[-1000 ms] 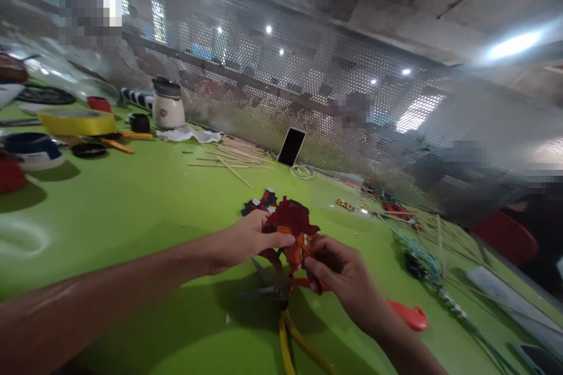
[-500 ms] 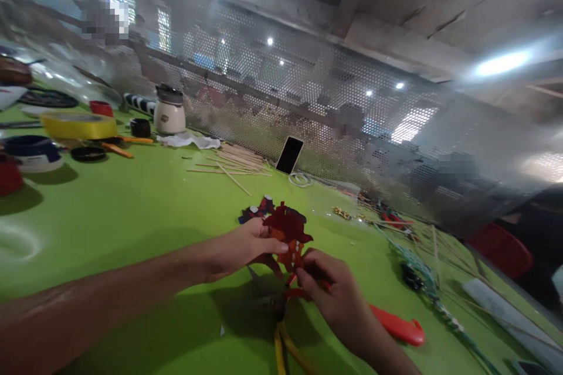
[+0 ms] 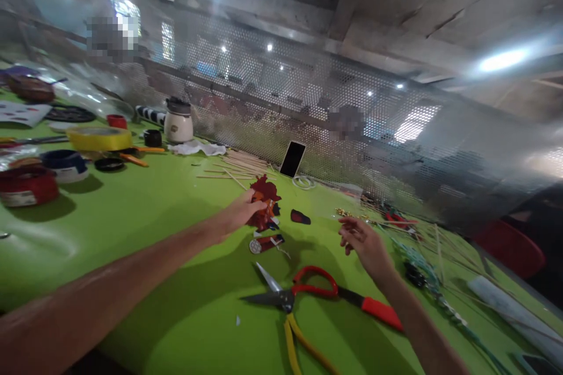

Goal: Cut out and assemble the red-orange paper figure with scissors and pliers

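Observation:
Dark red and orange cut pieces (image 3: 265,188) are gripped in my left hand (image 3: 241,212), low over the green table. Just below them lies a small reddish roll (image 3: 263,244) with a pale round end. A separate dark piece (image 3: 300,217) rests to the right. My right hand (image 3: 357,235) is empty, its fingers loosely curled and apart, above the table. Nearer to me, scissors (image 3: 287,299) with red and yellow handles lie with blades spread, beside a red-handled tool (image 3: 380,312).
Thin wooden sticks (image 3: 241,164) and a leaning phone (image 3: 292,159) are at the back. Jars, a yellow tape roll (image 3: 100,138) and a white container (image 3: 178,123) stand at left. Green cord (image 3: 422,275) and more sticks lie at right. Behind rises a perforated screen (image 3: 272,82).
My left hand has moved away from me with the red pieces. My right hand has let go of them and moved right and up. The roll, dark piece and scissors now show more fully.

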`<action>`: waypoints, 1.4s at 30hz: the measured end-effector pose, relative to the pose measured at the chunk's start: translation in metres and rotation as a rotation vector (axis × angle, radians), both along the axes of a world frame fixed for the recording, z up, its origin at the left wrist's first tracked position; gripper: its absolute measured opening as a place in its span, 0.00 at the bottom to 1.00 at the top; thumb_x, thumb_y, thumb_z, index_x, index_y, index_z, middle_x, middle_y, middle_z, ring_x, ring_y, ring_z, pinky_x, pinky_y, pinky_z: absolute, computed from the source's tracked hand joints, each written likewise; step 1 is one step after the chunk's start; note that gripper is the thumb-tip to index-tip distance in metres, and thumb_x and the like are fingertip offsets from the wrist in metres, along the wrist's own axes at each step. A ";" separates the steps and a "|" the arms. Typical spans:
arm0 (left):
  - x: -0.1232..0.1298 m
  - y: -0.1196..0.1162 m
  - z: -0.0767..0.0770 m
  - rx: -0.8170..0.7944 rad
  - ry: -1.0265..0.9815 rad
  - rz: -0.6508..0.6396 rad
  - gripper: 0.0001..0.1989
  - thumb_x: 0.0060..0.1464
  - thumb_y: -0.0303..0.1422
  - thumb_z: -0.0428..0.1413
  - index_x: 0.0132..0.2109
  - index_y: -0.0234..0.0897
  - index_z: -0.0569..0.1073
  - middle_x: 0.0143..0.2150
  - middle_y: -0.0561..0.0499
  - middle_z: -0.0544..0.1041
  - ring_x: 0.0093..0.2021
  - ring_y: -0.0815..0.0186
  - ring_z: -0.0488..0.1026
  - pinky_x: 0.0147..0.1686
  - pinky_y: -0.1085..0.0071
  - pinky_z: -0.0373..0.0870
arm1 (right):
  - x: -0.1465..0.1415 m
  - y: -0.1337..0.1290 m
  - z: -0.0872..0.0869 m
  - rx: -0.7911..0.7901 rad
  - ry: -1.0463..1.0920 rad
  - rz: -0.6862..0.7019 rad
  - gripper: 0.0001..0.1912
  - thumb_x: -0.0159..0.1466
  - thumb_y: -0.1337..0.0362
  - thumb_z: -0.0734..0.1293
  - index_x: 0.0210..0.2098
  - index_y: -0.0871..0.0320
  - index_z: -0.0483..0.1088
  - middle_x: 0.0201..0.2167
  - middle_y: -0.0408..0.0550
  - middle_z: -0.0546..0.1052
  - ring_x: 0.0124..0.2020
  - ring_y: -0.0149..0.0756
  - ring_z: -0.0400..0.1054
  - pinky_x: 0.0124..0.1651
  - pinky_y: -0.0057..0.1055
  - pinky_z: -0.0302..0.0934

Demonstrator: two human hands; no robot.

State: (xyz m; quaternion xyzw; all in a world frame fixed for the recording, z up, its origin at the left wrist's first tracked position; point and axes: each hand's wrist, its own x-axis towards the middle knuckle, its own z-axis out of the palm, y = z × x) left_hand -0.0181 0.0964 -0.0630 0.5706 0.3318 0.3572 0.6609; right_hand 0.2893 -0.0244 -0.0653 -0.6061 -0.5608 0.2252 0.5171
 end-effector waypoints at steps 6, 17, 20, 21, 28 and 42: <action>-0.005 0.022 0.002 0.057 -0.076 0.000 0.09 0.69 0.36 0.58 0.45 0.33 0.73 0.34 0.55 0.73 0.29 0.71 0.71 0.31 0.72 0.73 | 0.044 0.020 -0.026 -0.046 0.099 -0.216 0.09 0.73 0.61 0.70 0.46 0.61 0.72 0.32 0.40 0.74 0.23 0.26 0.67 0.23 0.23 0.65; 0.003 0.026 -0.019 0.286 -0.117 -0.142 0.07 0.60 0.27 0.65 0.40 0.32 0.73 0.39 0.53 0.73 0.35 0.70 0.71 0.34 0.73 0.73 | 0.050 0.022 -0.038 -0.069 0.091 -0.278 0.09 0.73 0.60 0.69 0.48 0.61 0.72 0.34 0.41 0.75 0.25 0.27 0.69 0.26 0.25 0.68; -0.004 0.027 -0.012 0.211 -0.226 -0.158 0.08 0.64 0.32 0.62 0.40 0.33 0.71 0.37 0.54 0.72 0.33 0.70 0.70 0.32 0.73 0.71 | 0.048 0.024 -0.038 -0.076 0.094 -0.248 0.09 0.73 0.61 0.70 0.48 0.61 0.73 0.35 0.41 0.75 0.25 0.27 0.69 0.26 0.24 0.68; -0.006 0.025 -0.008 0.175 -0.265 -0.197 0.09 0.65 0.34 0.61 0.40 0.34 0.71 0.35 0.54 0.71 0.32 0.70 0.70 0.32 0.72 0.71 | 0.047 0.025 -0.038 -0.075 0.096 -0.241 0.09 0.73 0.61 0.70 0.47 0.61 0.73 0.34 0.41 0.75 0.25 0.27 0.69 0.26 0.24 0.68; -0.009 -0.002 0.013 0.027 -0.521 -0.579 0.14 0.62 0.39 0.61 0.35 0.36 0.67 0.32 0.55 0.67 0.32 0.69 0.68 0.30 0.73 0.67 | 0.041 0.033 -0.043 -0.031 0.114 -0.215 0.07 0.73 0.62 0.70 0.45 0.61 0.72 0.31 0.38 0.73 0.22 0.25 0.65 0.22 0.22 0.63; -0.008 -0.024 0.015 0.284 -0.326 -0.728 0.08 0.59 0.32 0.60 0.46 0.37 0.78 0.34 0.51 0.74 0.32 0.67 0.72 0.34 0.70 0.67 | 0.010 0.019 -0.025 0.003 0.247 -0.025 0.09 0.72 0.60 0.70 0.40 0.61 0.72 0.27 0.36 0.70 0.20 0.25 0.64 0.22 0.22 0.61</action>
